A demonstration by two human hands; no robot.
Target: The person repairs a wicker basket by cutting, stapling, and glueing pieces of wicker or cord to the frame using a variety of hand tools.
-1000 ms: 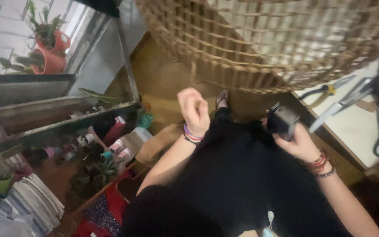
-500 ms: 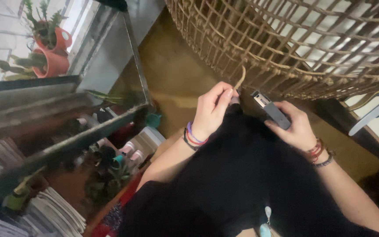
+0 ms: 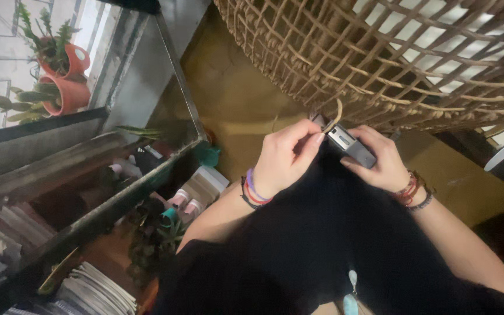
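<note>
Gripping grey cutter (image 3: 352, 147), right hand (image 3: 385, 162) beneath basket (image 3: 415, 64)

Tan weave, black cloth, terracotta pots

The wicker basket (image 3: 415, 64) is tan, woven in an open lattice; a loose strand (image 3: 335, 115) matches it. The lighter-like tool (image 3: 351, 146) is dark grey with a silver end. The garment (image 3: 322, 245) is black. The left wrist's bracelets (image 3: 254, 191) are purple, red and black. The pots (image 3: 65, 76) are orange-red, their plants green.

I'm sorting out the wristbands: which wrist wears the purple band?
The left hand's wrist: its bands include a purple one, while the right hand's bracelets look reddish and dark.
</note>
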